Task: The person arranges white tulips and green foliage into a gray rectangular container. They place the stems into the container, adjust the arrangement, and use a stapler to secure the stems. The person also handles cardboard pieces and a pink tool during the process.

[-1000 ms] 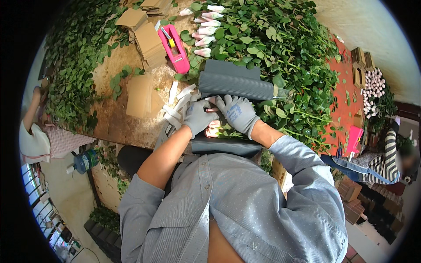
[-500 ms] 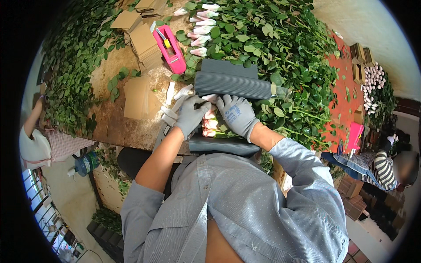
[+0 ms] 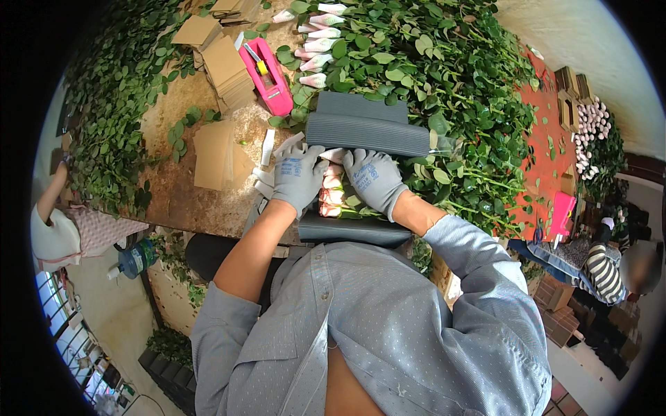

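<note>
Both of my hands wear grey gloves. My left hand [image 3: 297, 177] and my right hand [image 3: 372, 178] press down side by side on a row of pale pink rose heads [image 3: 331, 197]. The roses lie on a dark grey corrugated sheet [image 3: 354, 229] whose far flap [image 3: 366, 128] stands folded up just beyond my fingers. The stems and leaves run off to the right under my right wrist. Whether the fingers grip a flower or only rest on the heads is not visible.
A pink tape dispenser [image 3: 267, 78] lies on the brown table [image 3: 173, 197] past the sheet. Cardboard pieces [image 3: 215, 156] lie to the left. More wrapped rose buds [image 3: 316, 41] and heaps of leafy stems [image 3: 472, 97] fill the far side. Other people [image 3: 59, 232] stand left and right.
My hands have shifted a little nearer to me along the rose heads. The far flap of the dark sheet stays folded up.
</note>
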A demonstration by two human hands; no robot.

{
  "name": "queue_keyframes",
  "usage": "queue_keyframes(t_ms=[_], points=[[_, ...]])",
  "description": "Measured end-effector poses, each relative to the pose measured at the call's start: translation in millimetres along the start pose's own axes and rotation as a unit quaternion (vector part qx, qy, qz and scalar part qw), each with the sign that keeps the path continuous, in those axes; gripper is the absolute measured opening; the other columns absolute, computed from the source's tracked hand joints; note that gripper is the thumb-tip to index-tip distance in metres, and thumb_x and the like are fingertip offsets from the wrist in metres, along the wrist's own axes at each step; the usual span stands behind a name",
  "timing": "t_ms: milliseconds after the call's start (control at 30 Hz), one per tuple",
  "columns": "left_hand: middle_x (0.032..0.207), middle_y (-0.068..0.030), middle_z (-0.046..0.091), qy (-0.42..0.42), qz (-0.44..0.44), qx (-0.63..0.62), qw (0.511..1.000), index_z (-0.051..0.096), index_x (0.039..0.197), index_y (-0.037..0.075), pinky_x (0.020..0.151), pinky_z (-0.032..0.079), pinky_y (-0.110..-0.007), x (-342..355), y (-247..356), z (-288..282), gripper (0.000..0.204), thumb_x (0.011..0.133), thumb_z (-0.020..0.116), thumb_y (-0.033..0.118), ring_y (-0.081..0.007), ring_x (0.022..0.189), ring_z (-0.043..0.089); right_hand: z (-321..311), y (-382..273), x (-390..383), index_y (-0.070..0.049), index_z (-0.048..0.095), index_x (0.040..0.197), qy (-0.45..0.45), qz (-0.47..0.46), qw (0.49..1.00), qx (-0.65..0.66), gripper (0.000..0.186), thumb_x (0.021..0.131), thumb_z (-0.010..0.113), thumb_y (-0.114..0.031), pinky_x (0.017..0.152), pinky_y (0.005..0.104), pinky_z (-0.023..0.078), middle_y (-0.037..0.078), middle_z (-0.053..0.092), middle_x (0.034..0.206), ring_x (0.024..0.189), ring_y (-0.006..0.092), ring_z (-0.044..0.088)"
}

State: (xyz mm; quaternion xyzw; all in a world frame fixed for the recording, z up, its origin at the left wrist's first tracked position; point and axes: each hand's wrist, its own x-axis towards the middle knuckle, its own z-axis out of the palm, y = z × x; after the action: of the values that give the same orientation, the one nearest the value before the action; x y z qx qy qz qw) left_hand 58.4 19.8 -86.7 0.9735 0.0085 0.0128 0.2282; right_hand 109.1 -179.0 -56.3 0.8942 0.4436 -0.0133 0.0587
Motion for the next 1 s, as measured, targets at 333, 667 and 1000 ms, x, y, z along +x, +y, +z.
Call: queue_keyframes(t_ms=[333,667,1000], points=[[0.089,-0.0164,0.072,-0.069,0.092,0.123,0.986,0.067,0.095,0.01,0.09,0.048,-0.049,11.6,-0.3,-10.6,0.014,0.095,0.061,0.023,-0.0361,0.094,0.069,3.4,-1.1,-0.3,-0.004,0.064,0.109,0.016,0.006,1.0,-0.008,0.022,0.093,0.057,-0.018,0.062,0.0395,0.052,0.012,0.065,0.092,0.077,0.0262,0.068],[0.087,-0.0156,0.071,-0.068,0.047,0.072,0.994,0.065,0.093,0.01,0.09,0.047,-0.05,1.2,-4.0,-5.5,0.012,0.094,0.061,0.021,-0.0359,0.093,0.068,4.1,-2.0,2.5,-0.005,0.061,0.11,-0.014,0.012,1.0,-0.016,0.024,0.092,0.06,-0.02,0.059,0.0397,0.053,0.014,0.065,0.092,0.073,0.0264,0.07],[0.093,-0.0165,0.066,0.017,0.035,0.017,0.999,0.067,0.087,0.005,0.085,0.049,-0.05,-0.1,-6.8,-15.2,0.007,0.083,0.063,0.01,-0.0373,0.091,0.063,9.6,-1.8,3.3,-0.004,0.061,0.109,-0.001,0.007,1.0,-0.013,0.02,0.094,0.056,-0.017,0.059,0.0395,0.054,0.014,0.065,0.093,0.073,0.0273,0.07]])
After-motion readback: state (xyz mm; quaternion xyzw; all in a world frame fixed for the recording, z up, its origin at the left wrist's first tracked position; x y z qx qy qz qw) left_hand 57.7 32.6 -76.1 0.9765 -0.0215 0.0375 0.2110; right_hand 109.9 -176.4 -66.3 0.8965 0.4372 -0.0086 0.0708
